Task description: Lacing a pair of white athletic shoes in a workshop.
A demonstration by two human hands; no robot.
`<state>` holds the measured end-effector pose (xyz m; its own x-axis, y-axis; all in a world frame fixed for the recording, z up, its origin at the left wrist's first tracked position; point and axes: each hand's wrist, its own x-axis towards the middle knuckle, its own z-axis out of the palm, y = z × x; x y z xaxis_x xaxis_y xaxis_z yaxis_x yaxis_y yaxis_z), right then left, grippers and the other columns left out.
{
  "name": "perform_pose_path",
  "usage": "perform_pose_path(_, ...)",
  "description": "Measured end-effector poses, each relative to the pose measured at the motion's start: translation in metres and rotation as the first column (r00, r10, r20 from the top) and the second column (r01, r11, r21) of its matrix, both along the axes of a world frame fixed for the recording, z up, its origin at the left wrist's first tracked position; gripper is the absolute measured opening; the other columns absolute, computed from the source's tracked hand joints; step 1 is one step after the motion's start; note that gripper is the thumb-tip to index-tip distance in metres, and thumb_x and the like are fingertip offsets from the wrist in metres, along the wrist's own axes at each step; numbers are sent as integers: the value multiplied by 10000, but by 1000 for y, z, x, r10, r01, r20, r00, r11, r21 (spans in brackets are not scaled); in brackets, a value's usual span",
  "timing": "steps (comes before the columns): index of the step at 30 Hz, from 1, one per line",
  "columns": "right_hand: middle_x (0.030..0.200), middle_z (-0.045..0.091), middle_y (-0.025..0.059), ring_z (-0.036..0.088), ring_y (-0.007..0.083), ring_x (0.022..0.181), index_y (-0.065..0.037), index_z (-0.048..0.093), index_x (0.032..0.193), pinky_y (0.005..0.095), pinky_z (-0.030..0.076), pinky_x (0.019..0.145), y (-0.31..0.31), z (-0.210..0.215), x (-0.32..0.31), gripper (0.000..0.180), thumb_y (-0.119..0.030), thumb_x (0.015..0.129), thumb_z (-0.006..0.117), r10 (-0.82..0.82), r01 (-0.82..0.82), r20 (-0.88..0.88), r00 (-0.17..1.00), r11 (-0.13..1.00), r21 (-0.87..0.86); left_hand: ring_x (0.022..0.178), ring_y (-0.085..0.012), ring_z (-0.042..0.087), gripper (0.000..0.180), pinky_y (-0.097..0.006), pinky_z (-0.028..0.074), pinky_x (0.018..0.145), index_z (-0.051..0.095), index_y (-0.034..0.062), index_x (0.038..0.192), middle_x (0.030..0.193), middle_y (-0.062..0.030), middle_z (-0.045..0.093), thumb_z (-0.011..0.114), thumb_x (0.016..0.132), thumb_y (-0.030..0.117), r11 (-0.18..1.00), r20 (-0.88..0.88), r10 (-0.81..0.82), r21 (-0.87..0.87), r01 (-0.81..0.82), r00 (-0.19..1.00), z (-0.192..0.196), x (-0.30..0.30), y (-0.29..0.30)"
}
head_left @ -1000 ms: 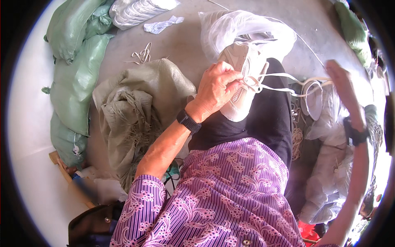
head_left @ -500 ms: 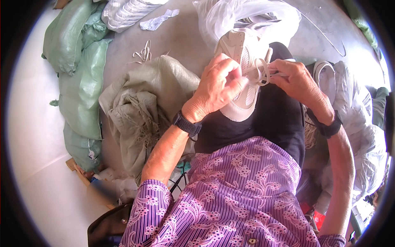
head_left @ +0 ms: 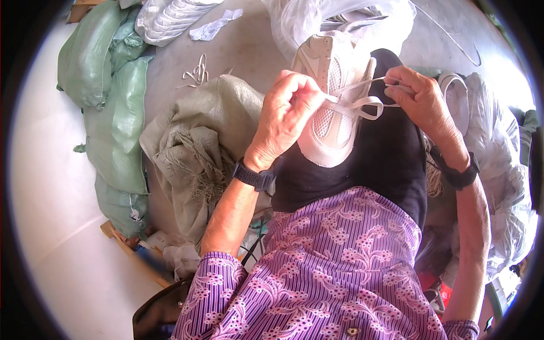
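In the head view, a white mesh-panelled sports shoe (head_left: 331,93) is seen resting on the person's black-clad lap (head_left: 391,158), its length running up and away from the body. The flat white shoelace (head_left: 362,105) is stretched across the top of the shoe, between the two hands, with a loop hanging just beside the shoe's right edge.

The left hand (head_left: 286,116) is placed against the left side of the shoe; its fingers (head_left: 303,93) are curled shut, and one end of the lace is pinched at their tips, right over the lacing. The right hand (head_left: 422,99) is held just off the shoe's right side (not touching the shoe itself, as far as can be told), its fingers (head_left: 399,76) closed on the other strand of the lace, which is drawn taut toward the shoe.

A dark wristwatch (head_left: 255,175) is worn on the left wrist and a dark band (head_left: 462,175) on the right. A crumpled grey-green woven sack (head_left: 198,141) lies on the concrete floor (head_left: 243,45) left of the lap, with filled green sacks (head_left: 107,96) stacked further left and a translucent white plastic bag (head_left: 340,17) beyond the shoe.
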<state>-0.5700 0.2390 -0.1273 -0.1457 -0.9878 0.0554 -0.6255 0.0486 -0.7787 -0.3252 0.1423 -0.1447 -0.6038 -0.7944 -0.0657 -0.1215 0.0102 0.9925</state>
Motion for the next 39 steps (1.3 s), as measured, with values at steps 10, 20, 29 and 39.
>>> perform_pose_path(10, 791, 655, 149, 655, 325, 746, -55, 602, 975, 375, 516, 667, -16, -10, 7, 185, -90, 794, 616, 41, -44, -123, 992, 999, -20, 702, -117, 550, 144, -256, 467, 661, 620, 24, 951, 781, -31, 565, 686, 826, 52, 860, 73, 159, -501, -102, 985, 0, -10, 13)
perform_pose_path(20, 796, 641, 139, 631, 337, 743, -53, 605, 889, 398, 501, 659, -16, -19, 7, 108, -126, 809, 614, 80, -97, -232, 969, 993, -61, 769, -70, 488, 93, -221, 388, 728, 598, 15, 846, 814, -1, 538, 587, 862, 106, 985, 43, -167, 60, 164, 985, 16, 6, -2)
perform_pose_path(29, 782, 623, 105, 630, 320, 727, -61, 601, 865, 388, 512, 661, -19, -12, -4, 82, -116, 807, 622, 45, -104, -392, 919, 986, -129, 734, -122, 469, 102, -256, 373, 732, 549, 51, 779, 775, -18, 510, 575, 807, 146, 830, -219, 25, 549, 101, 975, -6, 7, -15)
perform_pose_path(39, 772, 625, 92, 630, 301, 739, -73, 586, 829, 383, 510, 649, -19, -21, -23, 58, -120, 818, 617, -47, -17, -471, 881, 991, -130, 680, -57, 445, 128, -191, 347, 643, 615, 48, 849, 718, 38, 513, 592, 838, 174, 886, -77, -22, 461, 55, 997, 7, -4, -10)
